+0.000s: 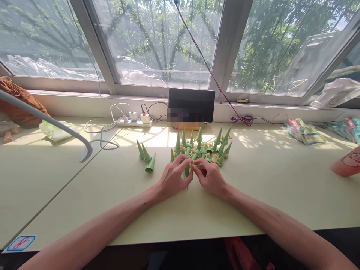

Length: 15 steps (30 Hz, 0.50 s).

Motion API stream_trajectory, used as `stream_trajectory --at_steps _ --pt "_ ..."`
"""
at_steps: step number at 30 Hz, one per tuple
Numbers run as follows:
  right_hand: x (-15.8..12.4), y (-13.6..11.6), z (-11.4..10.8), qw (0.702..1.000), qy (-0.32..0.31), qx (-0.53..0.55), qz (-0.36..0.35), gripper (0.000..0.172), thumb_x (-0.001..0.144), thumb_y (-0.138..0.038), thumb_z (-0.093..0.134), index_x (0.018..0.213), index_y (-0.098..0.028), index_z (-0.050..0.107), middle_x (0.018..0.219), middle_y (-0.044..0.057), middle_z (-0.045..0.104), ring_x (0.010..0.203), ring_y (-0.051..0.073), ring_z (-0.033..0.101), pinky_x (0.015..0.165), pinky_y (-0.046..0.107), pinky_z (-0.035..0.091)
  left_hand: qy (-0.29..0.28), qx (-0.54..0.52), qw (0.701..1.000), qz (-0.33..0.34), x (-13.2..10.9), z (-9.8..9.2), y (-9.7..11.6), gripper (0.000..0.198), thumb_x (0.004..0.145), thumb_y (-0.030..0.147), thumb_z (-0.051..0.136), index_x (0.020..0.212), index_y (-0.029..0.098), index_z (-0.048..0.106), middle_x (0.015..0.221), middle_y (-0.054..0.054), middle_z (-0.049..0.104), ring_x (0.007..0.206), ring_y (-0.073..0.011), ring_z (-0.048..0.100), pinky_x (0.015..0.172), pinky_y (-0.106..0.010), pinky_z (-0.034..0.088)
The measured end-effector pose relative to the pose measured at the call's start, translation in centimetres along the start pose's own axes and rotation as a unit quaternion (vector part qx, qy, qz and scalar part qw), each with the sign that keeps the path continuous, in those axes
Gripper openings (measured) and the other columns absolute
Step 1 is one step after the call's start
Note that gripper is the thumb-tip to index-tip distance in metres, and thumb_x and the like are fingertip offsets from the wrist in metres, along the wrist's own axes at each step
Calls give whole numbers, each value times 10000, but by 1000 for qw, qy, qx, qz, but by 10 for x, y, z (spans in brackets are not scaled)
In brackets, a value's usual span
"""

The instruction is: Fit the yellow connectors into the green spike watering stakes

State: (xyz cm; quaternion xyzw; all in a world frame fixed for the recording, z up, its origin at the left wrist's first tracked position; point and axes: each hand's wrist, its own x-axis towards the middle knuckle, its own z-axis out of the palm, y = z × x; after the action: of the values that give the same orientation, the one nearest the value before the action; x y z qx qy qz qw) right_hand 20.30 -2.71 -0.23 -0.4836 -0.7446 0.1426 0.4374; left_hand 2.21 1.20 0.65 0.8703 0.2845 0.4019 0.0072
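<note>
My left hand is closed around a green plastic watering spike, held with its tip pointing down toward me. At the spike's upper end, the fingers of my right hand are pinched on a small yellow valve piece, meeting the left fingertips. Just beyond both hands stands a cluster of similar green spikes, many with yellow pieces at their bases. Left of my hands are a few more: two upright spikes and one tipped over, its open end toward me.
A dark screen stands behind the cluster, below the windows. A power strip with white cables lies at the back left. On the right are packaged items and a pink cylinder. A grey curved bar crosses the left side.
</note>
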Motion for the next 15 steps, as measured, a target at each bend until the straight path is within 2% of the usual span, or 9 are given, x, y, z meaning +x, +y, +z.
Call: stream_trajectory --at_steps 8,15 --pt "1 3 1 1000 -4 -3 13 194 984 -315 463 852 -200 548 542 -46 468 459 117 373 490 242 288 0 0 1000 2 0 0 1 244 849 206 597 1093 195 588 962 -52 606 670 -111 579 501 -214 418" --pt "2 1 0 1000 -7 -22 6 336 1015 -334 404 716 -205 486 558 -32 450 481 113 346 501 244 273 3 -3 1000 15 0 0 1 266 839 191 596 1105 198 592 951 -49 600 668 -112 573 497 -212 422"
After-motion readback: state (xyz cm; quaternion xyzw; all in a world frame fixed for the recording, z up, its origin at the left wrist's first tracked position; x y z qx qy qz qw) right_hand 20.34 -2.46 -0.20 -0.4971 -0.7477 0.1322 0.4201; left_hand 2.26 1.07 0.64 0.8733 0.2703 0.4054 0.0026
